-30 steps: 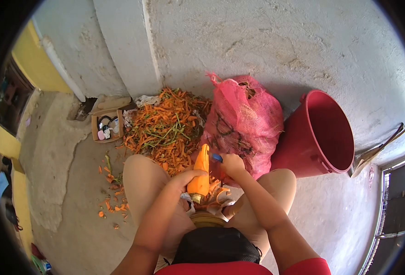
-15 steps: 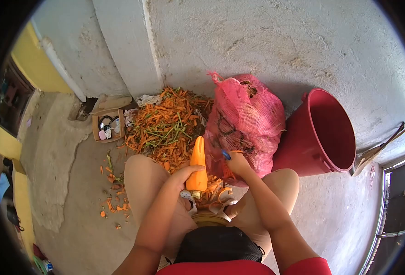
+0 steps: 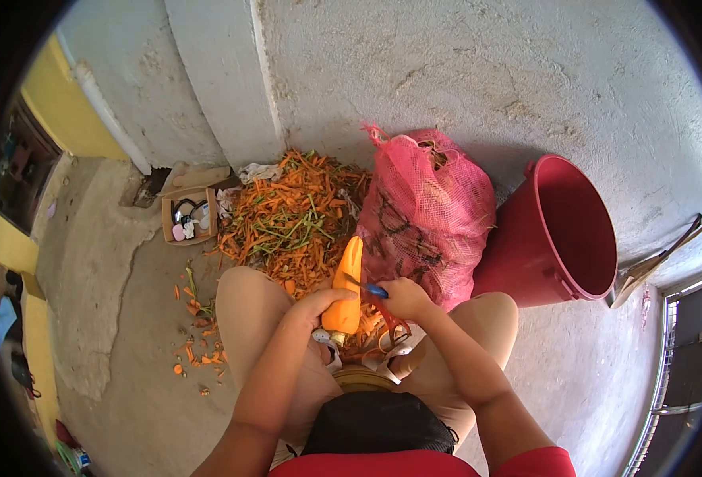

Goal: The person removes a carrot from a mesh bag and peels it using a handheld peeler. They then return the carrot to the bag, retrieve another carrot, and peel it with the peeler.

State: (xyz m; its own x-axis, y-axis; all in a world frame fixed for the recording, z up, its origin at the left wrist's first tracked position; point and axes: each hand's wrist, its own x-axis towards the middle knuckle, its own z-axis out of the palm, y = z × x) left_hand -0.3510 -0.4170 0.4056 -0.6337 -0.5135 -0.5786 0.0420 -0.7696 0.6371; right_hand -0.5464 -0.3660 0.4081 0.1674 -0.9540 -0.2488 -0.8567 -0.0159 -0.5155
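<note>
My left hand (image 3: 317, 307) is wrapped round the lower part of a large orange carrot (image 3: 346, 278), which stands nearly upright with its tip pointing away from me. In my right hand (image 3: 403, 299) is a blue-handled peeler (image 3: 375, 290), its blade against the carrot's right side. Orange and green peelings lie in a big pile (image 3: 299, 215) on the floor beyond the carrot. More peelings are scattered between my feet.
A pink mesh sack (image 3: 430, 215) leans by the wall, right of the pile. Beside it a red bin (image 3: 518, 238) is tilted. A small cardboard box (image 3: 166, 219) with odds and ends sits left of the pile. Carrot scraps (image 3: 200, 354) lie beside my left knee.
My right hand has moved slightly down and left, bringing the peeler from above the sack's edge onto the carrot. My left hand and the carrot have barely moved.
</note>
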